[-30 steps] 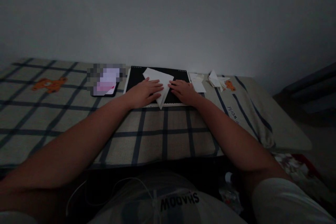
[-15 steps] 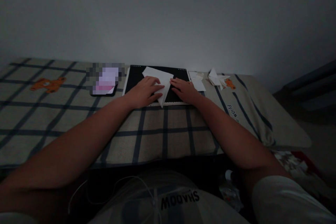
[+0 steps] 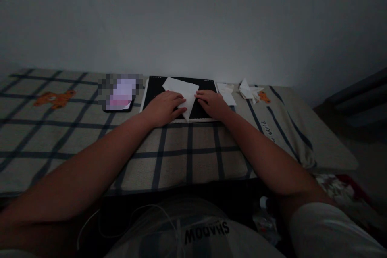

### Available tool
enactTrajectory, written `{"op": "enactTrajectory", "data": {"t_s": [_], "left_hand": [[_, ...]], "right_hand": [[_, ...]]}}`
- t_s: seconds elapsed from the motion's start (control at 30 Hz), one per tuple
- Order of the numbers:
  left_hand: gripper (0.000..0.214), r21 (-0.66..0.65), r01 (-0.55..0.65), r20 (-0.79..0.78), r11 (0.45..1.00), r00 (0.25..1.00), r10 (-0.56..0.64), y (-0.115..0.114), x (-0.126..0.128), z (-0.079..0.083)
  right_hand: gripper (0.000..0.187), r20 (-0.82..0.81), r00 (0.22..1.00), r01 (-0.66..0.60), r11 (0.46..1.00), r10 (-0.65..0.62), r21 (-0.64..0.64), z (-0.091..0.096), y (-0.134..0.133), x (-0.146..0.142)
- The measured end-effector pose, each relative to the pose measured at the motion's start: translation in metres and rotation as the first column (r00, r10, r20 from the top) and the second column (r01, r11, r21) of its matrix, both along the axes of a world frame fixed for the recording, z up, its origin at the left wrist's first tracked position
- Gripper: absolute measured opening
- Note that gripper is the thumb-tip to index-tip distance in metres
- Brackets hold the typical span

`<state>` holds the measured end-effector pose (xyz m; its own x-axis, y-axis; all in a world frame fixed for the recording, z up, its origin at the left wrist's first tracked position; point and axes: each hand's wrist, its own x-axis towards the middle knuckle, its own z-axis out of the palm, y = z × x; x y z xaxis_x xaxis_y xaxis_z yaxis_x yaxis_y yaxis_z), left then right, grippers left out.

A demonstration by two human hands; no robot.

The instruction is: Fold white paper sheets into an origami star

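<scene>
Checked bed [image 3: 187, 157]; black board [image 3: 155, 88], phone [image 3: 120, 96]

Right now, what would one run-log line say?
left hand: flat on white paper | right hand: touching same paper | under paper: black board | nearby: phone, folded paper shapes

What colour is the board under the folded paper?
Black board, seen in the head view.

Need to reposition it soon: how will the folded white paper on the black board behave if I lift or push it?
The paper looks thin and flat, so probably light and floppy if lifted by one corner. Its folded layers likely add some stiffness. On the black board it may slide easily; the left hand and right hand touch it.
</scene>
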<state>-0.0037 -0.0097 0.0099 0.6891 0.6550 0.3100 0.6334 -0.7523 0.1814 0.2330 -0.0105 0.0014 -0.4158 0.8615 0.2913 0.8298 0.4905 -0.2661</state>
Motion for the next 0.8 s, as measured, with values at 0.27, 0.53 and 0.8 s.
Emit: {"op": "enactTrajectory", "data": {"t_s": [0.27, 0.53, 0.8], "left_hand": [[0.048, 0.051, -0.074, -0.014, 0.996, 0.997, 0.075, 0.0002, -0.0003, -0.0007], [0.05, 0.046, -0.036, -0.019, 0.998, 0.999, 0.037, -0.0004, 0.0004, -0.0024], [0.051, -0.002, -0.021, -0.044, 1.0, 0.999, 0.021, 0.0013, -0.0009, -0.0037]], "right_hand": [[0.035, 0.019, 1.0, -0.022, 1.0, 0.023, -0.013, -0.0014, -0.0002, -0.0017], [0.041, 0.109, 0.993, 0.038, 0.999, -0.036, -0.018, -0.0057, -0.0011, -0.0037], [0.049, 0.117, 0.992, 0.055, 0.998, -0.053, -0.008, -0.0062, -0.0009, -0.0043]]}}
